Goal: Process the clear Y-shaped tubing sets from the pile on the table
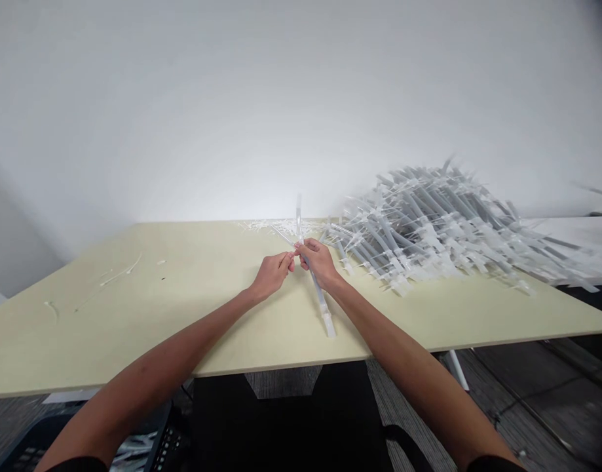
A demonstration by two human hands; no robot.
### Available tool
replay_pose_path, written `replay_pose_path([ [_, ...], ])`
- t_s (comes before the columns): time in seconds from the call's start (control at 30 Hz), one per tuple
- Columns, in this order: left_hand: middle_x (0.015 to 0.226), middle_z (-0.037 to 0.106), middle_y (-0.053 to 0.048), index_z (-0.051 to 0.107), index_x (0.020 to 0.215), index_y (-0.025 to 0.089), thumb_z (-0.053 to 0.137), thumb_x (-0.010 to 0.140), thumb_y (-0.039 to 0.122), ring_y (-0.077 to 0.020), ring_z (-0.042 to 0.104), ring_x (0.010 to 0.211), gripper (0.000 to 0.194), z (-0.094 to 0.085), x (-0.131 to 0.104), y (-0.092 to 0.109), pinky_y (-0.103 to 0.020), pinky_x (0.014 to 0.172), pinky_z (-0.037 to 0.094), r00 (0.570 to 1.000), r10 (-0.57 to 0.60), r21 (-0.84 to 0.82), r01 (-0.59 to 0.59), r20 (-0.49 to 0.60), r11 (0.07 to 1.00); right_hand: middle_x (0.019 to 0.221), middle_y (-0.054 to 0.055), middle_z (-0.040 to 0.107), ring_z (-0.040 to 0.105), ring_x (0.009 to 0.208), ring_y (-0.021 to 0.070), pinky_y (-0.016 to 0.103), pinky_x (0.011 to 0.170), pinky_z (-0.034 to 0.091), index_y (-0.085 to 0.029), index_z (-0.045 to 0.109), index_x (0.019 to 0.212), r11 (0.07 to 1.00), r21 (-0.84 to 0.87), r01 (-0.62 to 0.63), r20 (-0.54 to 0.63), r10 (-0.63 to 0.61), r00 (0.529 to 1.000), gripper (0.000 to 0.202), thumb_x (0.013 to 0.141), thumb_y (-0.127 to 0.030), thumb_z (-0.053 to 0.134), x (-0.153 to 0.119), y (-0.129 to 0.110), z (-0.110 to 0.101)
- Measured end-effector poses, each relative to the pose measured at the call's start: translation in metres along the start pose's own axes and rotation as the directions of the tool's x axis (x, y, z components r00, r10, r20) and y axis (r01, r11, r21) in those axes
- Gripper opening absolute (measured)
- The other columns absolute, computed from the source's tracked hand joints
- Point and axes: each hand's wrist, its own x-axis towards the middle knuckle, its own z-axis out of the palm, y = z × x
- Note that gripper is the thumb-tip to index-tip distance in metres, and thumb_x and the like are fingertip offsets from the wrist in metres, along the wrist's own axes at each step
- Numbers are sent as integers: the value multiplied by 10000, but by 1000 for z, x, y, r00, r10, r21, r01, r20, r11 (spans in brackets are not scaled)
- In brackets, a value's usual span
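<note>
My right hand (319, 260) wraps round a translucent grey plastic tube (319, 293) above the middle of the table. The tube stands at a slant, its clear upper end pointing to the wall and its whitish flat end toward me. A thin clear stem (282, 235) sticks out to the upper left by my fingers. My left hand (274, 273) is closed in a pinch right beside the right fingertips. What sits between its fingertips is too small to make out.
A large heap of similar grey tubes (418, 223) fills the table's right side. Small white bits (266, 225) lie scattered along the back edge. Thin white strips (121, 276) are on the left of the pale tabletop (197, 262). A dark basket (164, 438) stands below at left.
</note>
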Motion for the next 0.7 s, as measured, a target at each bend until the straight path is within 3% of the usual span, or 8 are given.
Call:
replay_pose_path([
  [0.2,510,428,14,544,640,176,308,873,537,-125,434,529,490,-3,5,-2,-259,573,361,996,-61,-153,71,67,986,675,19,562,417,490,75,212,397,315,-166,560,732,1000,20,9,13,-9,1000,314,692,-463,652,0,-4,-2],
  [0.37,684,513,-20,598,866,149,346,846,581,-125,478,598,501,-9,14,-9,-277,633,414,987,-125,-402,154,99,902,716,41,580,436,518,85,213,411,325,-166,568,771,987,156,-28,37,22,999,331,726,-491,613,1,-7,-3],
  [0.47,738,524,-32,586,926,145,349,841,593,-122,494,610,514,-11,16,-11,-287,652,428,987,-134,-463,162,93,871,719,51,590,441,513,91,212,400,313,-162,575,835,975,212,-66,43,58,997,346,749,-497,584,1,-7,-2],
  [0.6,754,540,-36,575,916,150,357,845,572,-125,504,627,480,-10,17,-15,-286,656,428,992,-105,-413,122,65,903,718,57,598,442,505,88,212,397,309,-157,569,776,971,222,-93,54,83,995,339,749,-495,577,2,-5,-1],
  [0.7,768,558,-30,567,889,173,387,848,530,-138,511,659,402,-11,19,-27,-283,658,415,996,-87,-202,87,11,976,689,51,594,438,492,86,215,395,305,-154,570,739,968,232,-97,59,86,995,323,749,-476,577,2,-4,-2],
])
